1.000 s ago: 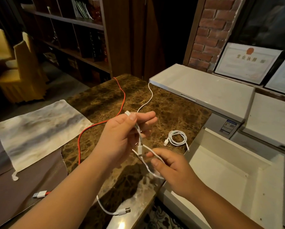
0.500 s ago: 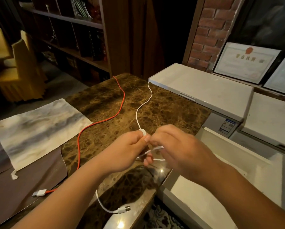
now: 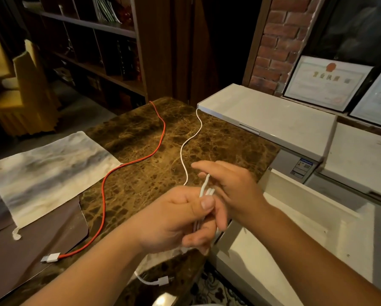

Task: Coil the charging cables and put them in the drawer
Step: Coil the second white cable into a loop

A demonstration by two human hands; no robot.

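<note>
My left hand (image 3: 176, 219) pinches several folded loops of a white charging cable (image 3: 190, 140) between thumb and fingers. The cable's loose length snakes away across the brown marble table (image 3: 141, 177) to its far edge, and its USB plug (image 3: 164, 280) dangles below my wrist. My right hand (image 3: 231, 191) sits just right of the left, fingers spread, with a strand of the white cable running across them. A red cable (image 3: 103, 195) lies stretched on the table to the left, its white plug (image 3: 51, 257) near the front. The open white drawer (image 3: 313, 219) is at the right.
A grey-white cloth (image 3: 46, 173) lies on the table's left part. White cabinet tops (image 3: 269, 115) stand behind the drawer, with framed certificates (image 3: 326, 82) against a brick wall. Dark bookshelves (image 3: 92, 51) and a yellow chair (image 3: 26, 91) are at the back left.
My right hand has swung up and over the left, laying another loop of white cable. The small coiled white cable seen on the table a second ago is hidden behind my hands.
</note>
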